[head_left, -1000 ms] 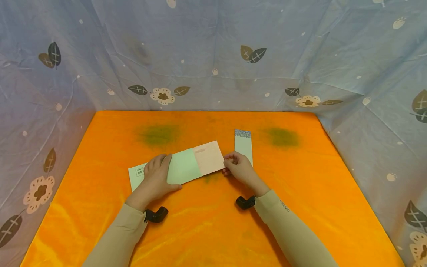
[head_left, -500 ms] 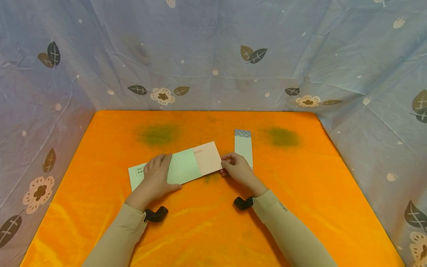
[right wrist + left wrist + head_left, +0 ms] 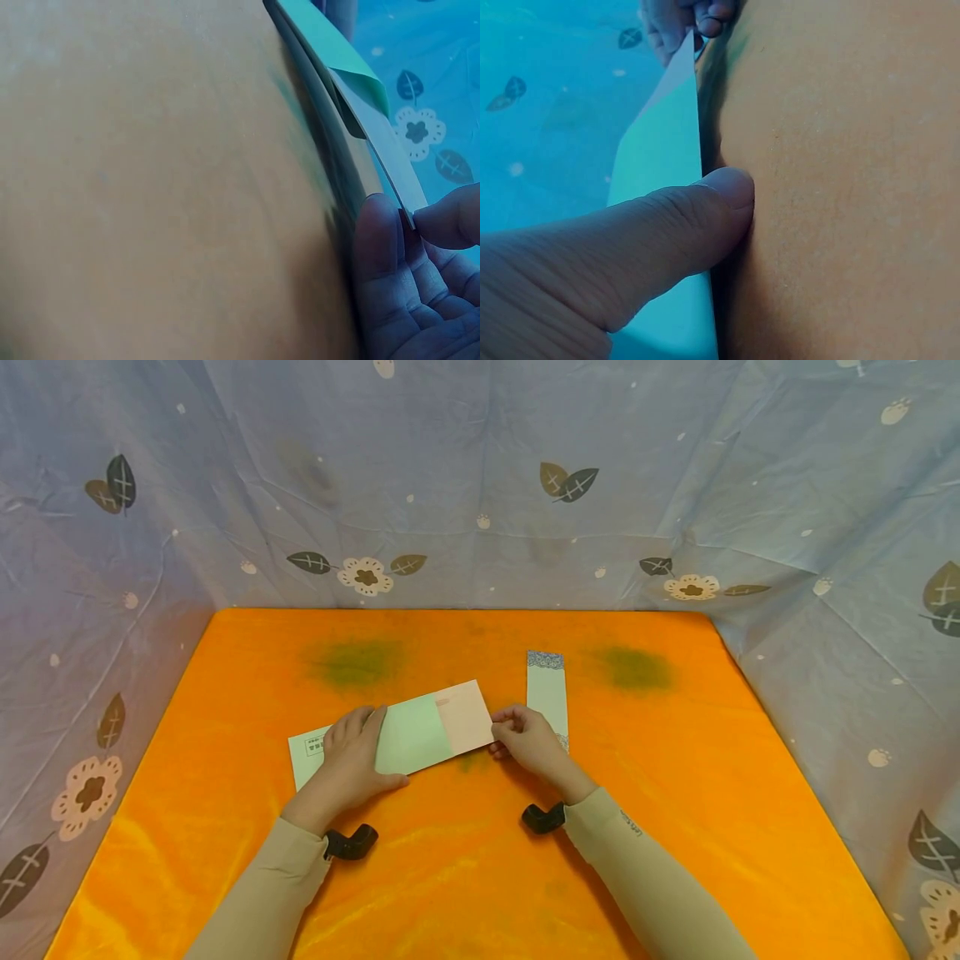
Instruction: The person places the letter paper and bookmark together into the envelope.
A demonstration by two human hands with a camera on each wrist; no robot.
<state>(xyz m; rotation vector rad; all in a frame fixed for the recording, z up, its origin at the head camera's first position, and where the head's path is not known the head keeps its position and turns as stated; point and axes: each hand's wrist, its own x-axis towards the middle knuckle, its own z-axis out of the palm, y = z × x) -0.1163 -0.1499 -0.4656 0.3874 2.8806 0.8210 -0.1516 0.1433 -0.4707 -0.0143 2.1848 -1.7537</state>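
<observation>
In the head view a long pale green paper envelope [image 3: 412, 727] with small dark print at its left end lies slanted over the table. My left hand [image 3: 348, 764] holds it across its width, thumb [image 3: 727, 191] lying over the near edge. From the envelope's right end sticks out a pale pink paper slip [image 3: 467, 717], its inner part hidden inside. Its outer corner is pinched between thumb and fingers of my right hand [image 3: 528, 739]. The right wrist view shows the slip [image 3: 382, 139] running into the envelope's mouth [image 3: 349, 52].
Behind my right hand lies a pale green paper strip [image 3: 547, 697] with blue lacy patterned ends, partly covered by that hand. An orange cloth [image 3: 450, 877] covers the table. Blue-grey printed curtains [image 3: 480, 460] rise at the back and both sides. Each wrist carries a black camera mount [image 3: 352, 842].
My right hand has moved slightly left with the pink slip, and less of the slip sticks out of the envelope. My left hand and the envelope have stayed in place.
</observation>
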